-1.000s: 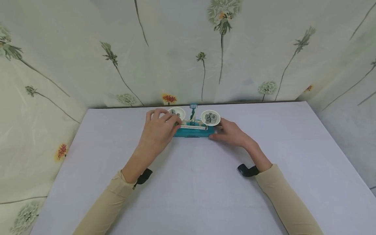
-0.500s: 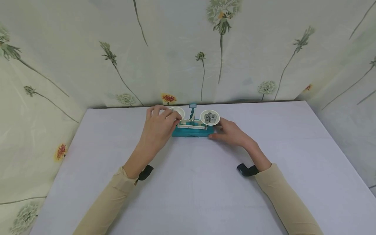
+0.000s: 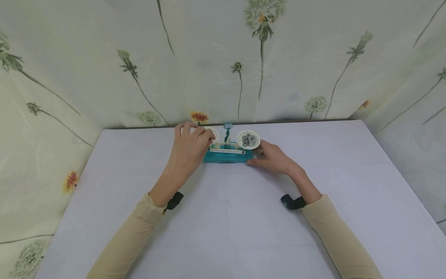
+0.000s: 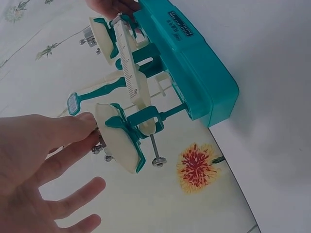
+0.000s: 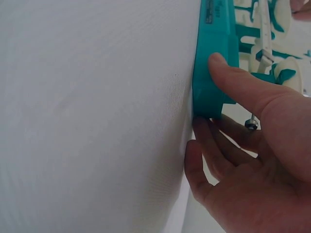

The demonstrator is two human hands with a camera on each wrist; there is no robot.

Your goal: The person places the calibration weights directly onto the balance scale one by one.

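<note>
A small teal balance scale (image 3: 228,157) with two cream pans stands at the table's far edge. My left hand (image 3: 189,149) is over its left pan (image 3: 215,133). In the left wrist view, thumb and index finger pinch a small silvery metal piece at the pan's rim, mostly hidden by the fingertips; other metal pieces (image 4: 99,148) sit in that pan. The other left fingers are spread. My right hand (image 3: 273,157) grips the right end of the base (image 5: 209,92), thumb on its front face. Several grey metal pieces (image 3: 249,140) lie in the right pan (image 3: 258,144).
A white cloth covers the table (image 3: 226,217). Close behind its far edge (image 3: 296,121) hangs a flowered curtain (image 3: 205,77). Beneath the pans are the scale's ruled beam (image 4: 129,68) and an adjusting nut (image 4: 158,161) on a thin rod.
My left hand has shifted slightly up and back over the left pan, and now covers the metal pieces seen there earlier. The right hand stays on the base.
</note>
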